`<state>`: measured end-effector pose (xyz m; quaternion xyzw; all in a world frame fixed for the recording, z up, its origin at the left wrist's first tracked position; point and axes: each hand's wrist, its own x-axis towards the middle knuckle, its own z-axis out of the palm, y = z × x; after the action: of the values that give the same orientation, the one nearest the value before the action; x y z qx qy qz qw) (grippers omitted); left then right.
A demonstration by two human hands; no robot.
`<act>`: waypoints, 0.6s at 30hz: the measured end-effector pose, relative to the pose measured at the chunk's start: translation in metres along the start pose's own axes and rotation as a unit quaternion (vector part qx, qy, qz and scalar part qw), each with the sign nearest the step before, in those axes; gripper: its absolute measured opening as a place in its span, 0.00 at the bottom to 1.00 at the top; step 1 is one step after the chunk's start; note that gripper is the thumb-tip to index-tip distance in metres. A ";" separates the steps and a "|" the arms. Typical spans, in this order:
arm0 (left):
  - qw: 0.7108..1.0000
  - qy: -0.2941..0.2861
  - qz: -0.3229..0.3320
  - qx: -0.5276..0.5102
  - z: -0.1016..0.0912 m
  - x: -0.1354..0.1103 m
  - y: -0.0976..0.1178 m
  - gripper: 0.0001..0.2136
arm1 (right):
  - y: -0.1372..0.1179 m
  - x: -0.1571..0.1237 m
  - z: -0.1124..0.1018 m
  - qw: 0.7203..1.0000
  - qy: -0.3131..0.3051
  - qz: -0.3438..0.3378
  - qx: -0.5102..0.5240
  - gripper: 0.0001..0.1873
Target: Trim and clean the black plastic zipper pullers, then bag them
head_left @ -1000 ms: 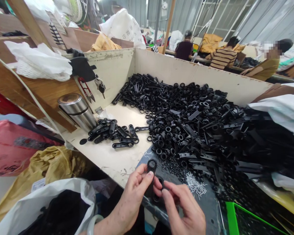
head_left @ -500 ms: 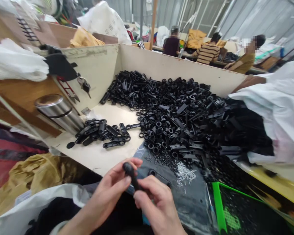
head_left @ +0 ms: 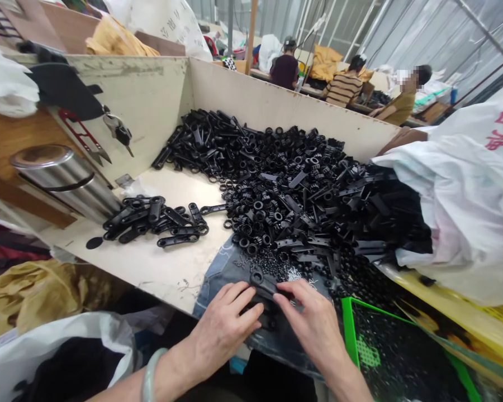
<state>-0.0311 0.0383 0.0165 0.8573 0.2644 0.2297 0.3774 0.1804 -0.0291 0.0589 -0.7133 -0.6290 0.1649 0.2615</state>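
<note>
Seemingly pinching the four-o'clock end of a black ring-ended bar [head_left: 265, 285], long-axis ten to four near the front of the tabletop [head_left: 148, 268], between nearly closed fingers of the right hand [head_left: 312, 315]. Close to the ring, toward eight o'clock, with half-curled fingers of the left hand [head_left: 222, 325], impossible to tell whether gripping. Unable to make out dark parts [head_left: 269, 322] beneath.

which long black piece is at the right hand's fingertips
The long black piece whose ring end shows beside the left hand; those in the small pile and large heap lie farther off.
</note>
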 end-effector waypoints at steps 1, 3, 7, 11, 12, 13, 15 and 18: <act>1.000 0.008 -0.001 0.008 0.003 -0.005 -0.003 0.17 | -0.001 0.002 0.004 1.000 -0.005 0.001 -0.011 0.08; 0.999 0.027 -0.006 0.023 0.007 -0.017 -0.009 0.17 | -0.005 0.005 0.011 0.999 -0.018 0.005 -0.033 0.06; 0.994 0.068 0.002 0.083 0.014 -0.026 -0.015 0.21 | -0.012 0.010 0.020 0.997 -0.031 0.014 -0.068 0.06; 0.971 0.046 0.089 0.216 0.017 -0.010 -0.017 0.29 | -0.011 0.012 0.016 0.997 -0.028 0.007 -0.078 0.07; 0.960 0.037 0.113 0.254 0.017 -0.005 -0.017 0.30 | -0.007 0.011 0.012 0.997 -0.025 0.006 -0.074 0.07; 0.947 0.031 0.132 0.290 0.017 -0.001 -0.017 0.30 | -0.002 0.009 0.006 0.998 -0.011 0.011 -0.063 0.07; 0.926 0.026 0.157 0.344 0.018 0.005 -0.018 0.29 | 0.013 0.005 -0.006 0.998 0.041 0.044 -0.032 0.08; 0.921 0.039 0.144 0.359 0.021 0.006 -0.015 0.26 | 0.038 0.003 -0.019 0.988 0.110 0.104 -0.011 0.10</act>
<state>-0.0182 0.0403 -0.0063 0.9546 0.2171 0.2040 -0.0038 0.2230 -0.0322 0.0526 -0.7914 -0.5206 0.1054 0.3027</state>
